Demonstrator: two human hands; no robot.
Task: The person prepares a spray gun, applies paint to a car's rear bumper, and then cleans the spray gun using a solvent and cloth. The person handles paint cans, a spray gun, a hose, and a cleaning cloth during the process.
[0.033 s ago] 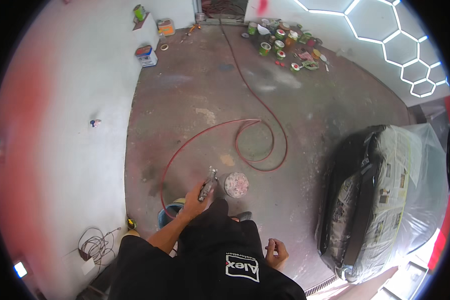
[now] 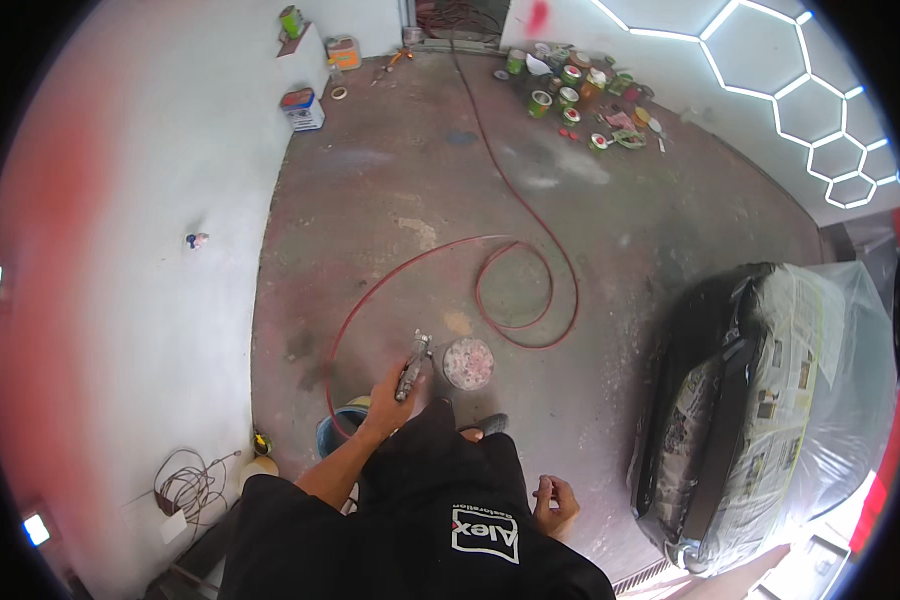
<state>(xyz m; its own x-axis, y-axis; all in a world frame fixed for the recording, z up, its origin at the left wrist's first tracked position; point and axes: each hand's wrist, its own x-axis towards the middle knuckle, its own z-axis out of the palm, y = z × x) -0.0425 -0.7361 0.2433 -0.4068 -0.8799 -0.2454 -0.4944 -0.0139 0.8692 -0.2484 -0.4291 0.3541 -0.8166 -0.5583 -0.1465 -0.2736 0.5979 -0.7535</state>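
My left hand grips a metal spray gun, pointed forward over the floor. Beside the gun stands a round, paint-speckled, pale pink object, perhaps a stool top. A blue bucket sits by my left forearm, and a red hose runs down toward it. My right hand hangs low at my right side, fingers curled; I cannot make out whether they hold anything.
A plastic-and-paper-masked car part is at right. Paint cans and containers cluster at the back. The red hose loops across the concrete floor. A white wall runs along the left, with coiled cable at lower left.
The view has shifted slightly, with the back of the room appearing a little lower and to the right. My hands keep about the same pose.
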